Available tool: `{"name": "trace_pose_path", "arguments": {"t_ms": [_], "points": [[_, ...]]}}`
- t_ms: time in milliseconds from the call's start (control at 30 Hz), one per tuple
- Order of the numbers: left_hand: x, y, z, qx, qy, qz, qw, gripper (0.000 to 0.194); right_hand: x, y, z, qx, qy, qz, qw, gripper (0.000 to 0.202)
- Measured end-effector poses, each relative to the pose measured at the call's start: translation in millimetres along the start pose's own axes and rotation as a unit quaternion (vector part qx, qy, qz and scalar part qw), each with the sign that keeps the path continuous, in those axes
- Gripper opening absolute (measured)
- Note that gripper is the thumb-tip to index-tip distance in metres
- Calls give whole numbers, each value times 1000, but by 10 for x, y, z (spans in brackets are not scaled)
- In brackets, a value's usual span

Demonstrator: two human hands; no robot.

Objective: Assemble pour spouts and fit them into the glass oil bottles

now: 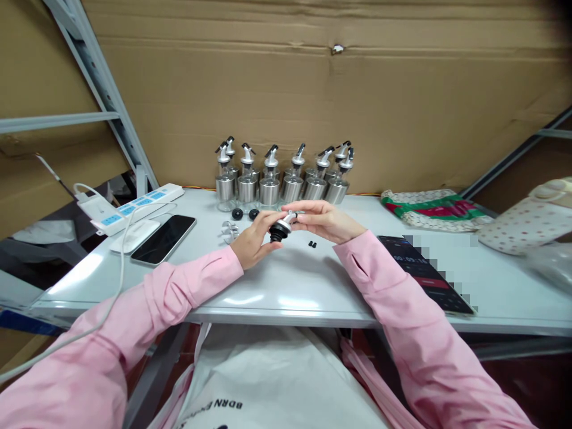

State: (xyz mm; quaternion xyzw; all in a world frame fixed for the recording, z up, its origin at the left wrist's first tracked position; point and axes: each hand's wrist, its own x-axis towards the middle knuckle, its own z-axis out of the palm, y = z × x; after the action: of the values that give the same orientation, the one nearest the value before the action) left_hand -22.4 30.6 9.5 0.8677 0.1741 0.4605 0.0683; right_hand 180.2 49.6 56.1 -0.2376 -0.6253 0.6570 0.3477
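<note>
Between my hands, above the table, is a pour spout (281,229) with a black ribbed stopper and a silver neck. My left hand (255,239) has its fingers and thumb closed around the stopper end, which points down and left. With my right hand (325,220) I pinch the spout's tip; what lies under those fingertips is partly hidden. Beyond my hands stand several glass bottles (270,192) with steel sleeves and similar spouts. Two black round caps (237,214) lie before them. Silver parts (229,231) sit left of my left hand, and two tiny black pieces (312,244) lie below my right.
At left on the table (286,292) are a power strip (138,208), a white cable and a phone (164,239). A tablet showing a timer (429,274) lies at right. Behind it are a patterned cloth (429,210) and a dotted bundle (527,217). Cardboard (286,89) backs the table.
</note>
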Motion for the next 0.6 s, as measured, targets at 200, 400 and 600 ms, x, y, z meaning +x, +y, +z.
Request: {"name": "trace_pose_path", "arguments": {"t_ms": [200,400,600], "points": [[-21,-19,14,14,-40,-20,999,44,46,55,13,-41,35,23,998,31],[-8,-5,-7,65,-42,5,997,43,53,50,39,-57,44,32,997,29],[6,26,-16,106,-62,5,992,43,65,63,21,-88,52,35,994,29]]}}
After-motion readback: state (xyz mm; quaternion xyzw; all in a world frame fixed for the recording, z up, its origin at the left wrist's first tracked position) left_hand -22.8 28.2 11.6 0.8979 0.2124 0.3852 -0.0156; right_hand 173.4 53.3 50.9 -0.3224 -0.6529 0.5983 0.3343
